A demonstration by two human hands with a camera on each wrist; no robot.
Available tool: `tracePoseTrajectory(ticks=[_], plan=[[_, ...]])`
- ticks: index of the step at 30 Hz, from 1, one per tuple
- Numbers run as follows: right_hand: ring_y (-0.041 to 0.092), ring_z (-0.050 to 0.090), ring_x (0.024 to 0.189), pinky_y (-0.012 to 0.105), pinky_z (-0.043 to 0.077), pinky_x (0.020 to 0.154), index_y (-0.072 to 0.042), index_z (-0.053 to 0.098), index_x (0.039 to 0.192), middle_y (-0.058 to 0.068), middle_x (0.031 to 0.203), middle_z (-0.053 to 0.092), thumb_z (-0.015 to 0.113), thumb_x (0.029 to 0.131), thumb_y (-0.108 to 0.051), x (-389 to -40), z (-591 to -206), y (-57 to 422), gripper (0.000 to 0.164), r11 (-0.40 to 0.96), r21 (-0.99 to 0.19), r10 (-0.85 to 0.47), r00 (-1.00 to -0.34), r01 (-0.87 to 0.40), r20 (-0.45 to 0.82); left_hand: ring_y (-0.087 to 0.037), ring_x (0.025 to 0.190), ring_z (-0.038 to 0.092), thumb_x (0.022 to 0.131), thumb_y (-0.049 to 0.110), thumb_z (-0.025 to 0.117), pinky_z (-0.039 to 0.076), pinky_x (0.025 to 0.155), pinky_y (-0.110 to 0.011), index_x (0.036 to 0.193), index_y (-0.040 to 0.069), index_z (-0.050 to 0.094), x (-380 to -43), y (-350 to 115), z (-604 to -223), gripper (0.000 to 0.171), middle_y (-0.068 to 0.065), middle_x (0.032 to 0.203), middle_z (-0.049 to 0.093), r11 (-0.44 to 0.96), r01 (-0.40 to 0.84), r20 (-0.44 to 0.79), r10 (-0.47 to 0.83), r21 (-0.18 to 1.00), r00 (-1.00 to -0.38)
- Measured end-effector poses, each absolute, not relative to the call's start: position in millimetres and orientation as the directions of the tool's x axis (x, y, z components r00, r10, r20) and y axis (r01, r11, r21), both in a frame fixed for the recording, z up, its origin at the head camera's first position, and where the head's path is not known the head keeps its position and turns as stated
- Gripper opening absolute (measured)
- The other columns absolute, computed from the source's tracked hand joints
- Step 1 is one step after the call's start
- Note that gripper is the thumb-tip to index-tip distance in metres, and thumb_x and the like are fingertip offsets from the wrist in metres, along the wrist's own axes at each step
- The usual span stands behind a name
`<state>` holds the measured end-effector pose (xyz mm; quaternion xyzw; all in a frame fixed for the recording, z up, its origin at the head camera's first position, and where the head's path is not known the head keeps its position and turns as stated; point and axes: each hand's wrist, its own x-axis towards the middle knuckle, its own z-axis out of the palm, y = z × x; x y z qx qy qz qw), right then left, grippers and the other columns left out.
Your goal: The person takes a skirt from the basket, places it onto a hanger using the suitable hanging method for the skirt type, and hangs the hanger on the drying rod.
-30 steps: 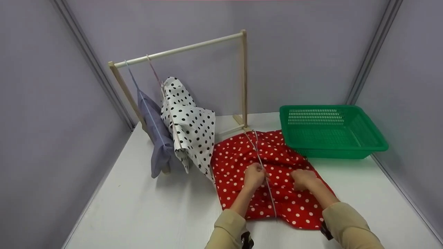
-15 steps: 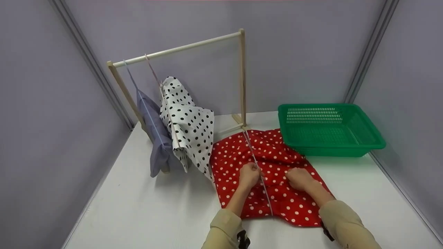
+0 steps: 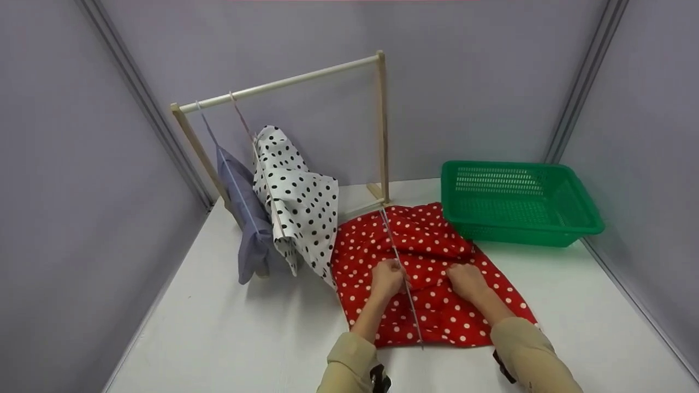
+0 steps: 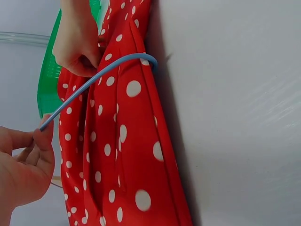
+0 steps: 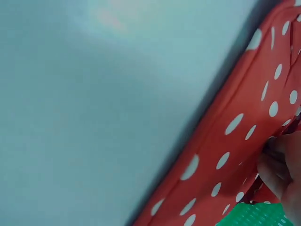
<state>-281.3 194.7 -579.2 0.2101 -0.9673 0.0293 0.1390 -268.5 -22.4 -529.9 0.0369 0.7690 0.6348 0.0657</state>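
Note:
A red cloth with white dots (image 3: 360, 267) lies rumpled on the table. Over it runs a thin blue-grey clothes hanger (image 3: 413, 311), whose curved end hooks round the cloth's front edge in the left wrist view. My left hand (image 3: 387, 278) pinches the hanger (image 4: 89, 82) near its middle between thumb and fingers. To the right of it, my right hand (image 3: 468, 281) has its fingers curled into the red cloth (image 5: 225, 141) and grips a fold. In the right wrist view, thumb and fingers of that hand (image 5: 282, 165) press together on the fabric.
On the left stands a wooden rack (image 3: 383, 131), with a grey-purple cloth (image 3: 240, 196) and a white black-dotted cloth (image 3: 306, 202) hung from its rail. A green plastic basket (image 3: 529, 232) sits at the back right, against the red cloth's far corner.
Both hands have shifted a little left, with the hanger moving left too. The red cloth's front right part has been drawn slightly inward and away from the table's front.

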Motion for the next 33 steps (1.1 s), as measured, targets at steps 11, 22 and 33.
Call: tracePoseTrajectory(ticks=[11, 22, 33], plan=[[0.02, 0.05, 0.051, 0.034, 0.045, 0.052, -0.005, 0.055, 0.07, 0.006, 0.058, 0.049, 0.06, 0.085, -0.007, -288, -569, 181, 0.016, 0.946, -0.152, -0.239, -0.931, -0.288, 0.276, -0.015, 0.055, 0.061, 0.091, 0.0, 0.05, 0.052, 0.057, -0.034, 0.092, -0.002, 0.06, -266, -24, -528, 0.011, -0.008, 0.067, 0.062, 0.216, -0.02, -0.05, 0.133, 0.976, -0.99], [0.035, 0.055, 0.09, 0.043, 0.046, 0.077, 0.012, 0.046, 0.12, 0.027, 0.106, 0.055, 0.047, 0.095, -0.014, -305, -548, 190, 0.036, 0.57, -0.794, 0.238, -0.968, 0.209, -0.084, -0.015, 0.058, 0.062, 0.092, 0.004, 0.052, 0.051, 0.055, -0.029, 0.096, -0.001, 0.062, -264, -24, -530, 0.012, -0.004, 0.068, 0.062, 0.239, -0.026, -0.052, 0.103, 0.971, -0.993], [0.041, 0.014, 0.136, 0.051, 0.013, 0.107, 0.006, 0.004, 0.144, 0.028, 0.148, 0.012, 0.045, 0.096, -0.018, -325, -541, 162, 0.068, 0.501, -0.866, -0.014, -1.0, 0.016, -0.027, -0.017, 0.058, 0.063, 0.091, 0.002, 0.052, 0.052, 0.057, -0.033, 0.089, 0.002, 0.062, -263, -25, -530, 0.01, -0.01, 0.072, 0.064, 0.193, -0.048, -0.068, 0.097, 0.98, -0.993]])
